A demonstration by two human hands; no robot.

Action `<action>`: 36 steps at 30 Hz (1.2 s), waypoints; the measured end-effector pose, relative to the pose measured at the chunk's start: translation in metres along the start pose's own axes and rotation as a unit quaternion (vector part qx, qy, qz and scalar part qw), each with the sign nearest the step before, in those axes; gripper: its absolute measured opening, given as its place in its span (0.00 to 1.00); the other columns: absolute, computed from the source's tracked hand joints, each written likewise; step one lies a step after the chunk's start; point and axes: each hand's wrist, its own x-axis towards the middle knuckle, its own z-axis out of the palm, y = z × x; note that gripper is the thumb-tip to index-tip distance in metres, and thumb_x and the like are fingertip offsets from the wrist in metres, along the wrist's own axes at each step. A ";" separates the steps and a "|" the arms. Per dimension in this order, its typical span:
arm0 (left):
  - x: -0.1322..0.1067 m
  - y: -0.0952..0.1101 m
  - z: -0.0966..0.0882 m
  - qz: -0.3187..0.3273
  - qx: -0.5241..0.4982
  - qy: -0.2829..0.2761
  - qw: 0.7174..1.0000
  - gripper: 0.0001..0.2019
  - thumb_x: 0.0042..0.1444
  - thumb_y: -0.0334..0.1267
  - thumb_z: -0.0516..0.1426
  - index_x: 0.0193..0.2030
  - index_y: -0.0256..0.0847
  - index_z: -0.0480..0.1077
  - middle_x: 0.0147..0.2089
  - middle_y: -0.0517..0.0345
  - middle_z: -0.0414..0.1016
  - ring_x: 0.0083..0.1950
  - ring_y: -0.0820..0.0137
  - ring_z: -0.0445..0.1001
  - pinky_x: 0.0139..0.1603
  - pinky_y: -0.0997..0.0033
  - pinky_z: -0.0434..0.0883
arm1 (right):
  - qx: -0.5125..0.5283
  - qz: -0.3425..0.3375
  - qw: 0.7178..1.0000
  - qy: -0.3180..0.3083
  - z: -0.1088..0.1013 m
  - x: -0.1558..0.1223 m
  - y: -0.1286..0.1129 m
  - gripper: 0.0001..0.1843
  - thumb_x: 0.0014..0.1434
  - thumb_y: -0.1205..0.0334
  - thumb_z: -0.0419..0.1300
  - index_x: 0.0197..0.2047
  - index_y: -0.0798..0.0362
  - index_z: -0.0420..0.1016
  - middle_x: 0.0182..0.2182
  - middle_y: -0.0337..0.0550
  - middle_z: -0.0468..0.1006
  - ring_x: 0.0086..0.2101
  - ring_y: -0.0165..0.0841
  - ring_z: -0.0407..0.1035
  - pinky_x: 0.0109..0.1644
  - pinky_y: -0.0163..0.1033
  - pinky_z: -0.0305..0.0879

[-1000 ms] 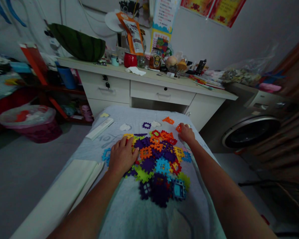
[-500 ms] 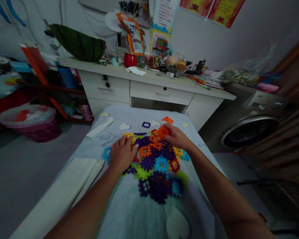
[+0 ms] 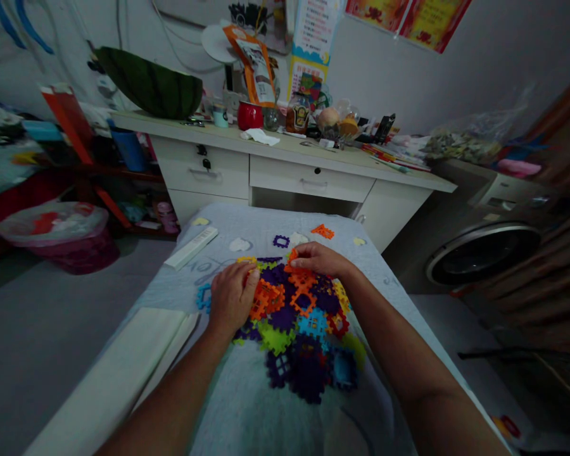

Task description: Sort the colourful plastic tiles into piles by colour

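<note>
A heap of interlocking plastic building tiles (image 3: 282, 316) in purple, orange, blue, green, yellow and red lies on the cloth-covered table. My right hand (image 3: 323, 259) is at the heap's far right side, fingers pinched on an orange tile (image 3: 292, 256). At the left side rests my left hand (image 3: 232, 294), its fingers curled and its thumb drawn in; what lies between them is mostly hidden. Right beside that thumb are several orange tiles (image 3: 266, 299). A blue tile (image 3: 203, 296) peeks out left of my left hand.
A purple frame tile (image 3: 281, 241) and an orange tile (image 3: 323, 231) lie apart beyond the heap. At the table's left are a long white box (image 3: 192, 248) and a folded white board (image 3: 118, 367). A cluttered white desk (image 3: 308, 183) stands behind, with a washing machine (image 3: 484, 247) at right.
My right hand has moved slightly left and lower with orange in its fingers. Orange tiles now show closer to my left thumb, and another orange frame lies in the heap's middle. The view shifted slightly.
</note>
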 end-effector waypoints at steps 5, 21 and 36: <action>0.000 0.002 -0.001 0.007 0.021 -0.019 1.000 0.22 0.67 0.49 0.42 0.48 0.43 0.74 0.53 0.54 0.78 0.58 0.62 0.71 0.60 0.57 0.63 | -0.003 -0.048 0.994 -0.101 0.000 0.009 -0.004 0.18 0.54 0.52 0.66 0.44 0.54 0.75 0.40 0.42 0.78 0.39 0.30 0.71 0.46 0.38 0.67; -0.003 0.004 0.003 0.010 0.108 -0.053 0.993 0.16 0.58 0.45 0.55 0.50 0.46 0.72 0.57 0.53 0.73 0.60 0.58 0.68 0.62 0.54 0.62 | -0.433 0.327 0.779 0.313 -0.094 0.049 0.093 0.27 0.65 0.56 0.53 0.67 0.45 0.59 0.61 0.57 0.63 0.58 0.49 0.62 0.57 0.54 0.61; -0.002 0.007 0.000 0.007 0.062 -0.035 0.997 0.18 0.66 0.48 0.46 0.50 0.43 0.71 0.54 0.52 0.76 0.57 0.60 0.70 0.59 0.57 0.64 | -0.100 0.021 0.992 0.069 -0.046 0.000 0.031 0.24 0.56 0.53 0.64 0.55 0.52 0.72 0.48 0.44 0.78 0.46 0.35 0.72 0.50 0.40 0.68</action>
